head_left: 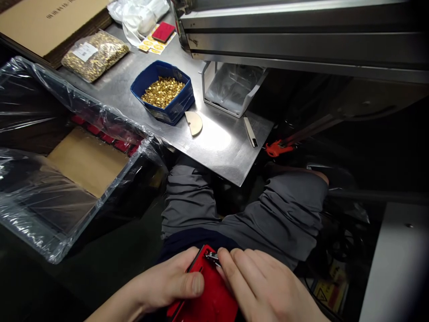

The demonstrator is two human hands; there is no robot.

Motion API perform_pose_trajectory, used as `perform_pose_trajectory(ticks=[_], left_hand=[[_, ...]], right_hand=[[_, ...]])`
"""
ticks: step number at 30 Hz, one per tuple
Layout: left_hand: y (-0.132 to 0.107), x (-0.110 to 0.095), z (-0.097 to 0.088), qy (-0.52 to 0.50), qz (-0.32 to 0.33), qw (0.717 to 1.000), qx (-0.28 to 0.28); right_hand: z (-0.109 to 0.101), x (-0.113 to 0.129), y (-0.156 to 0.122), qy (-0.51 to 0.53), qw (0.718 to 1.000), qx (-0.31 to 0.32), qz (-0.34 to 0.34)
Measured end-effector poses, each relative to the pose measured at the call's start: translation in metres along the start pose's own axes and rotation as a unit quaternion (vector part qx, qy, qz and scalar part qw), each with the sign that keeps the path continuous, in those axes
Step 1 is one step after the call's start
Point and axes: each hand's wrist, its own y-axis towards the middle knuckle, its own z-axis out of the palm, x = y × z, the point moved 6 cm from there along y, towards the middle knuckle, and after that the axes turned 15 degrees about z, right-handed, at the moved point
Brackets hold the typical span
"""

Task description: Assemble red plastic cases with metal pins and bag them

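My left hand grips a bright red part with a dark edge, its thumb pressed on the face. The part is tilted over my lap, and its lower end runs out of the picture. My right hand is closed around a small shiny metal tool, which looks like nail clippers. Its tip sits at the upper corner of the red part, touching it or very close. The right fingers hide most of the tool.
On the metal table stand a blue bin of small brass pieces, a grey bin, a half-round piece and a utility knife. A bag of brass pieces lies behind. A plastic-lined crate holds red parts at left.
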Motion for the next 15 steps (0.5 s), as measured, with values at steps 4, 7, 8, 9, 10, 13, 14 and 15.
perform_pose_trajectory(ticks=[4,7,8,9,10,13,14,15], left_hand=[[-0.001,-0.001,-0.001,0.000,0.000,1.000,0.009],[0.000,0.002,-0.003,0.005,-0.003,1.000,0.005],[0.001,0.003,-0.004,0.011,0.004,1.000,-0.003],[0.002,0.005,-0.005,0.017,0.011,1.000,-0.011],[0.003,0.006,-0.006,0.024,0.016,0.999,-0.015],[0.002,0.011,-0.007,0.015,0.009,1.000,-0.002],[0.001,0.012,-0.006,0.000,0.003,1.000,0.003],[0.000,0.012,-0.007,-0.018,0.003,1.000,0.003]], right_hand=[[0.000,0.002,0.003,0.003,1.000,-0.011,-0.008],[0.001,0.000,0.002,0.012,1.000,-0.016,-0.004],[0.001,-0.002,0.001,0.024,1.000,-0.013,-0.002],[0.001,-0.005,0.000,0.050,0.999,-0.004,0.007],[0.002,-0.011,-0.001,0.093,0.995,0.014,0.024],[0.006,-0.042,-0.007,0.259,0.954,0.056,0.141],[0.009,-0.056,-0.010,0.292,0.934,0.052,0.198],[0.012,-0.070,-0.012,0.304,0.917,0.038,0.257]])
